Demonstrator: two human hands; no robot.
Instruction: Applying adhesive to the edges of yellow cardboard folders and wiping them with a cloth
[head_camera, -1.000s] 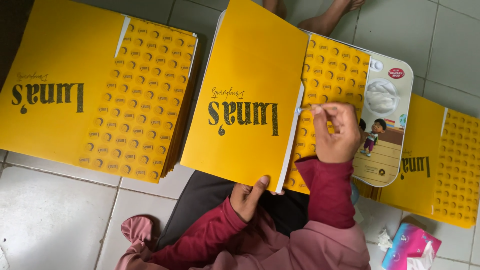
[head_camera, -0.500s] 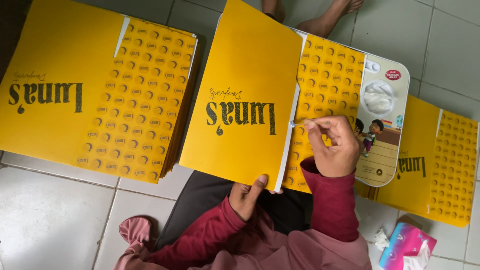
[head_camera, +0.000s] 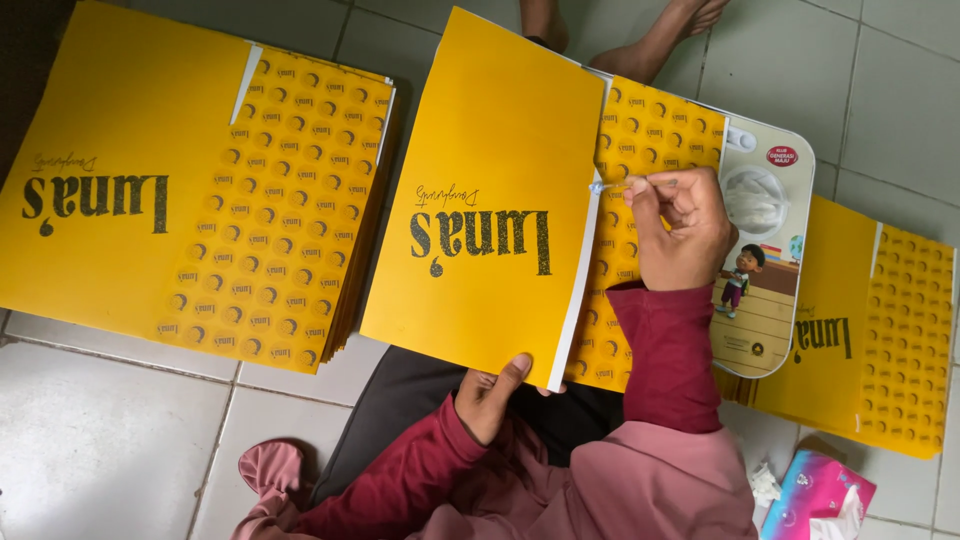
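A: Yellow folded card (head_camera: 500, 200) at the centre, its plain flap raised. The left hand (head_camera: 490, 395) pinches the flap's six o'clock edge; the right hand (head_camera: 680, 225), at three o'clock, is closed on a thin stick (head_camera: 615, 184).

B: Risks?

A: Probably the flap slipping shut onto the stick, or its tip straying off the seam.
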